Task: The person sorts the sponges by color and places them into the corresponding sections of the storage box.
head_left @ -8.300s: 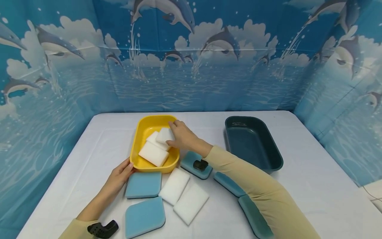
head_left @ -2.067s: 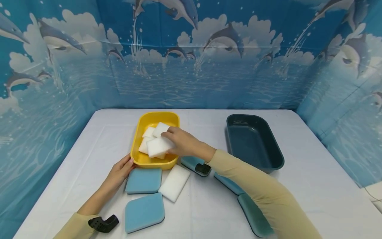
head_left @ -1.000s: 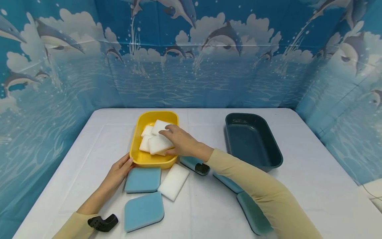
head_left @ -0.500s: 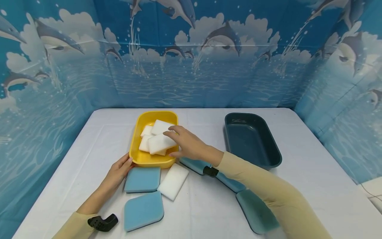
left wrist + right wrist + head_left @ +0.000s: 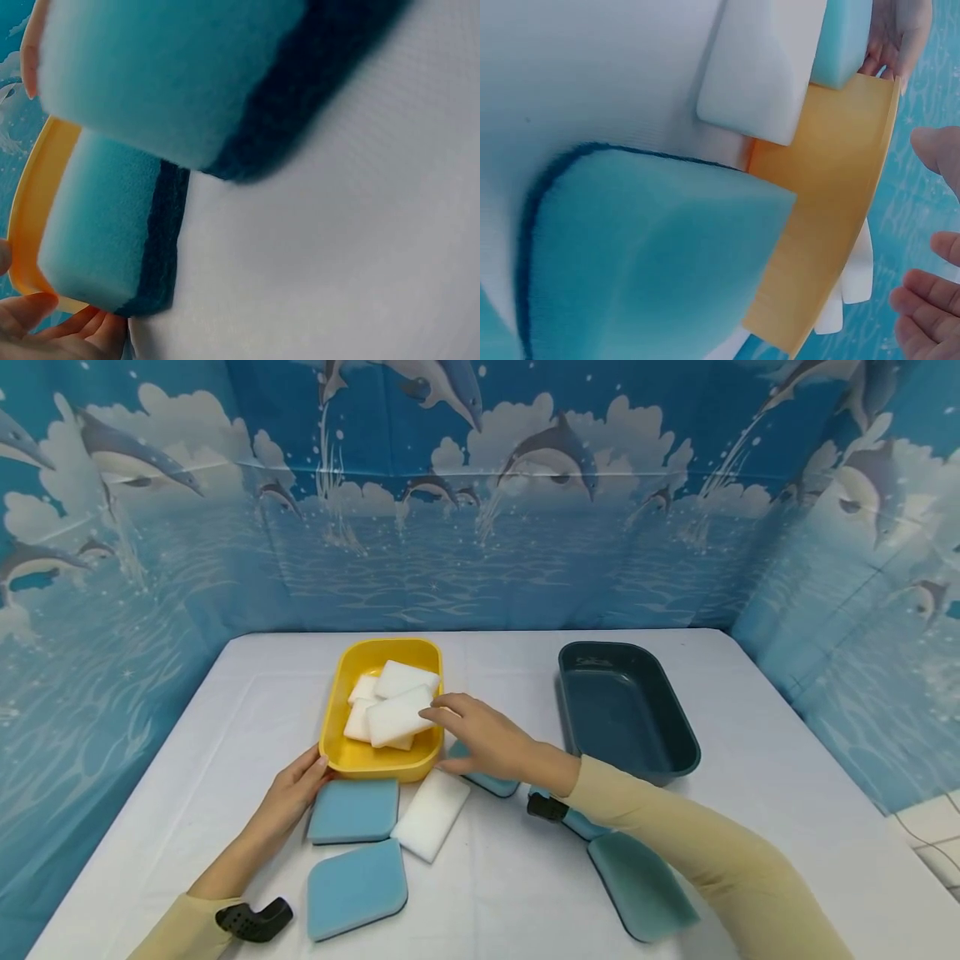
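Observation:
My left hand (image 5: 288, 789) grips the near-left corner of a yellow tray (image 5: 382, 773), thumb by the rim. Inside it, several white sponges lie heaped, the topmost white sponge (image 5: 393, 718) tilted across the others. My right hand (image 5: 487, 739) hovers at the tray's right side with its fingers apart and nothing in them, as the right wrist view shows too. Below the tray, one white sponge (image 5: 431, 814) lies on the table beside two blue scouring sponges (image 5: 354, 810) with dark undersides. A blue sponge (image 5: 660, 255) sits under the right hand, partly hidden in the head view.
A dark teal bin (image 5: 630, 718) stands at the right with nothing visible inside. Near the right forearm lie a green sponge (image 5: 641, 885) and another blue sponge (image 5: 588, 827), partly covered by the arm. A dolphin-print curtain (image 5: 480, 560) surrounds the white table (image 5: 517, 893).
One of two white sponges on the table now lies in the tray. My right hand has let go of it and drawn back right and toward me. The left hand has stayed at the corner.

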`<state>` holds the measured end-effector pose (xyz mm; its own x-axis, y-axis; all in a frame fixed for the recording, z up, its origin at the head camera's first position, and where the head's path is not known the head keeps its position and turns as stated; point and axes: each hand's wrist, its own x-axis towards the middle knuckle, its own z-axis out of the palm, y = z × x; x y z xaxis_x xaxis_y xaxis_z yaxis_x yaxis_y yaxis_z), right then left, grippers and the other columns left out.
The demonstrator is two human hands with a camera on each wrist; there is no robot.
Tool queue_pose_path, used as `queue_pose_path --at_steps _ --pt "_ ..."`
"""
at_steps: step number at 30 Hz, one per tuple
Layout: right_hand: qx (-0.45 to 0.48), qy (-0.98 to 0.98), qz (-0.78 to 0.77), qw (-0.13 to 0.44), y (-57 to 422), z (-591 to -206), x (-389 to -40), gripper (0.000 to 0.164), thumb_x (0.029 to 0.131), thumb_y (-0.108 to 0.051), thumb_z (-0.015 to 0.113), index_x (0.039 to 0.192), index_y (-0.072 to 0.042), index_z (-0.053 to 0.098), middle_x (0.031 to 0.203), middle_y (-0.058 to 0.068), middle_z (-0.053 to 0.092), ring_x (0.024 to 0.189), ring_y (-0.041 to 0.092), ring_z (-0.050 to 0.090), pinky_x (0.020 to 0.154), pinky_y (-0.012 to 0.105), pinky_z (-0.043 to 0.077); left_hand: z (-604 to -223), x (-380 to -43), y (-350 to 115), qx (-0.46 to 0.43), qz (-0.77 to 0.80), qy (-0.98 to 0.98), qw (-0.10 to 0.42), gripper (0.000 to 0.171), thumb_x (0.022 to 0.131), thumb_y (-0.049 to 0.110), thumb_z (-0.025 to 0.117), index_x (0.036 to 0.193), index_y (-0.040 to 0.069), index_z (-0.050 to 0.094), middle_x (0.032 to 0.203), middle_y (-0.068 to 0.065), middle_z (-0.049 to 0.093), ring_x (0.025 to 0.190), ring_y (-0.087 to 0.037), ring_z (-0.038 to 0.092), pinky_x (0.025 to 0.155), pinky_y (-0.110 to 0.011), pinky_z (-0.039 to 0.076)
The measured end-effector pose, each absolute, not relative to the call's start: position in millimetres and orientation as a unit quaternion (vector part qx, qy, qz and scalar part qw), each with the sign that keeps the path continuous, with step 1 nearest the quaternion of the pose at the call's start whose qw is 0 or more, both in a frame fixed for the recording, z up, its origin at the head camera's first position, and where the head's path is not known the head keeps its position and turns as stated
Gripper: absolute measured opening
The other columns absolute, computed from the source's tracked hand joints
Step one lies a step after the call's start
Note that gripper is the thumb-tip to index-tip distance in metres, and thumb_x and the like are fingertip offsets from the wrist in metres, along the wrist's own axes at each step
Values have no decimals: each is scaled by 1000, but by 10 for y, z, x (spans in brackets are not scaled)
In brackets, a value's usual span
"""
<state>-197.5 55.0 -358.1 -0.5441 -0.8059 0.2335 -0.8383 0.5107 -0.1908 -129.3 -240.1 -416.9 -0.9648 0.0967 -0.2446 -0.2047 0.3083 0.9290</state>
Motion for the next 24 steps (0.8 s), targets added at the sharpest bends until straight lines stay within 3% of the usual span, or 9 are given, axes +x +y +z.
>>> queue_pose_path --at_steps 24 --pt "559 -817 137 33 696 -3740 -1741 69 75 -35 78 132 -10 48 134 5 50 122 18 50 105 27 44 -4162 -1279 -2402 -33 586 799 131 63 102 39 30 152 10 4 159 -15 10 145 -30 21 111 -35 28"
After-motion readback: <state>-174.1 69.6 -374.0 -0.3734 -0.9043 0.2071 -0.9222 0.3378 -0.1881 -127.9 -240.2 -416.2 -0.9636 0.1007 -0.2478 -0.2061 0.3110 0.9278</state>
